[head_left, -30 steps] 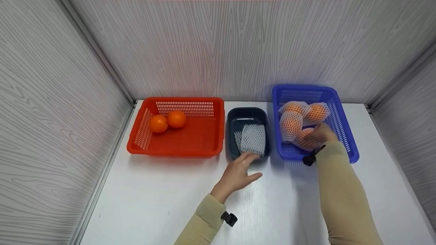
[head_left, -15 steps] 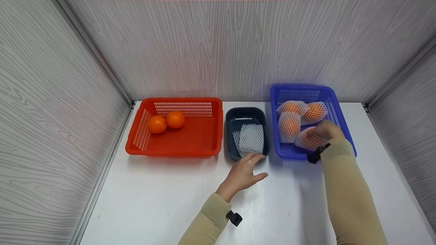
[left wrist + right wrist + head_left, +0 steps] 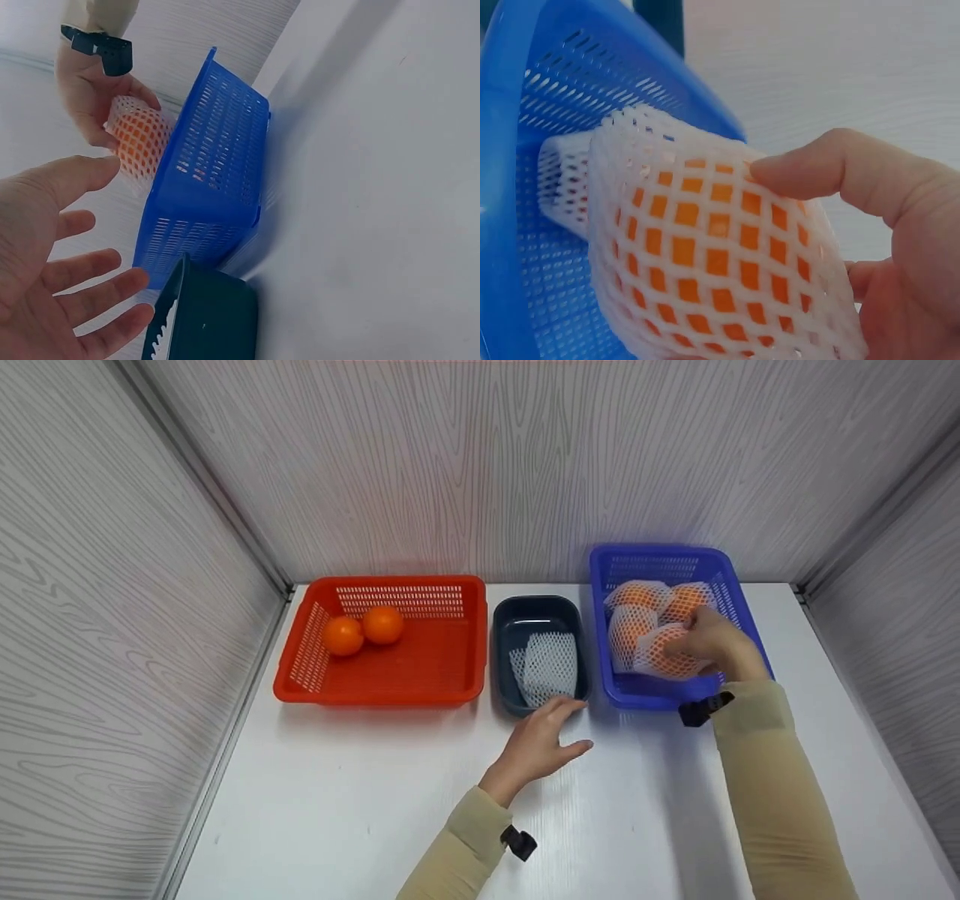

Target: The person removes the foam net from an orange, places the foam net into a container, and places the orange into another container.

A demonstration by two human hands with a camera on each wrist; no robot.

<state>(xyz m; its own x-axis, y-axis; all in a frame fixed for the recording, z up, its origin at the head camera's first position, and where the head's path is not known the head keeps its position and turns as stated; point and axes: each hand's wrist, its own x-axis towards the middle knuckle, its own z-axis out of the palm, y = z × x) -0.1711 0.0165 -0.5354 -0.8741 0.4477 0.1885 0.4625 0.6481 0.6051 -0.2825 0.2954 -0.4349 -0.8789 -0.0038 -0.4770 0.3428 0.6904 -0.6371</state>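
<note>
My right hand grips an orange in a white foam net, its thumb pressed on the near side and its other fingers largely hidden behind. In the left wrist view this wrapped orange shows at the upper rim of the blue basket. Several more netted oranges lie in that basket. The left hand holds nothing; its fingers are spread, close to the front rim of the dark teal box. White foam nets lie flat inside this box.
On the left stands a red basket with two bare oranges in its back left part. All three containers stand in a row on the white table. Grey wood-patterned walls enclose the back and both sides.
The wrapped orange in my right hand has risen from the basket's front part, and my thumb and fingers have closed on it. My left hand has shifted slightly right, still spread.
</note>
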